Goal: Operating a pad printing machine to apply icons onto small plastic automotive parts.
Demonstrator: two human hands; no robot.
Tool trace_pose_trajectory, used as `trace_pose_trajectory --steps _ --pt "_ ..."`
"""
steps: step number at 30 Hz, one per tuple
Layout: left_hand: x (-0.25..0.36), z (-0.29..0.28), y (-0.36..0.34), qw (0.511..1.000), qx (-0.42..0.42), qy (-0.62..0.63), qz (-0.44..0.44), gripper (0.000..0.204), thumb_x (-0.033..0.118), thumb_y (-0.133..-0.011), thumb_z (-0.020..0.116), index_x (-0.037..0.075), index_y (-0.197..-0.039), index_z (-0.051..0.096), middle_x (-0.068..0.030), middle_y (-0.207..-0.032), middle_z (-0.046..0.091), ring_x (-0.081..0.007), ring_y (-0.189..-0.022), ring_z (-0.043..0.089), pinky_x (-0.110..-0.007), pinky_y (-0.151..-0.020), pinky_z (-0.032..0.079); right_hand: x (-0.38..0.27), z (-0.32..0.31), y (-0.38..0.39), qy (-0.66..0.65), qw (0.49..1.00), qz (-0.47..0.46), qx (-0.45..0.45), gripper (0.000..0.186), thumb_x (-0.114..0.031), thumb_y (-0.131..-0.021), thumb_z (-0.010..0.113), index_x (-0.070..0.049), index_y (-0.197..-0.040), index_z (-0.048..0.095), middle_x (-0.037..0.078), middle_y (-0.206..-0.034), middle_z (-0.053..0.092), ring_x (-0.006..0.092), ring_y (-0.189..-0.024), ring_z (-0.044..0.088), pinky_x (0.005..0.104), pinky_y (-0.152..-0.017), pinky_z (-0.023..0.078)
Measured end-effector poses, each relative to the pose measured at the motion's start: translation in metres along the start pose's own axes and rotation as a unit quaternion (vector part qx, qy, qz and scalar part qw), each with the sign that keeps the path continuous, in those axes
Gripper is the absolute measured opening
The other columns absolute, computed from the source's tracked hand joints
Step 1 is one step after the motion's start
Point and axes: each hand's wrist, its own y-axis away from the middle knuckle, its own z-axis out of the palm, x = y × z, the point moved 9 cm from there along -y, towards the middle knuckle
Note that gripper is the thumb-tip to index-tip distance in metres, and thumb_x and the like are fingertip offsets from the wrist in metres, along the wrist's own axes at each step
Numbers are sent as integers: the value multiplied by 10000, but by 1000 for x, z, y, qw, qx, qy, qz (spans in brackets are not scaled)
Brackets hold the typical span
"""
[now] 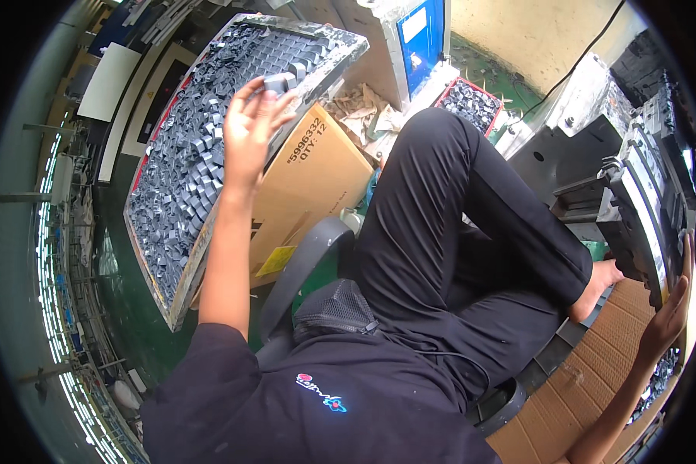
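Observation:
My left hand [249,135] is raised at the near edge of a tray and pinches a small grey block-like piece [280,82] between thumb and fingers. Many similar grey pieces [182,166] fill the large tilted tray [346,48], lying in rows at its far end and in a loose heap nearer to me. At the far right, my right hand [667,313] rests against the lower edge of a dark machine part with a pale curved band [643,209]. Its fingers look stretched out along that edge, and I see nothing held in them.
A cardboard box [325,170] stands under the tray's right side. Beyond my knees are a red-rimmed bin [496,116] of grey pieces and a blue panel [423,46]. Flat cardboard [572,387] lies at the lower right. A black chair armrest [305,263] is beside me.

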Motion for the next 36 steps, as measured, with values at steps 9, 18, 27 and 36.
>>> trace_pose_trajectory --steps 9,18,27,36 --pt "-47 -147 -5 922 108 -362 79 404 253 -981 786 63 -1315 663 -105 -1282 743 -226 -1183 702 -367 -917 564 4 6 2 -8 1000 -1 0 522 -255 -1190 286 26 -1583 486 197 -1632 503 315 -1546 435 424 -1282 288" --pt "-49 -143 9 863 61 -496 82 440 287 -892 834 166 -1306 749 -45 -1207 745 -227 -1073 651 -386 -982 500 1 4 2 -49 999 12 9 498 -236 -1191 334 41 -1573 493 192 -1632 507 296 -1542 440 377 -1269 295" --pt "-57 -141 12 848 78 -523 36 427 356 -895 815 208 -1291 760 -4 -1249 765 -206 -1098 672 -463 -1091 396 -5 3 4 -66 997 34 26 498 -232 -1191 325 37 -1573 497 196 -1633 504 302 -1551 428 391 -1277 284" --pt "-58 -144 11 840 72 -537 19 417 375 -888 818 218 -1272 778 -16 -1259 765 -221 -1112 678 -458 -1087 398 8 5 7 -71 997 38 20 494 -225 -1189 326 35 -1570 504 192 -1631 508 308 -1553 425 392 -1280 280"
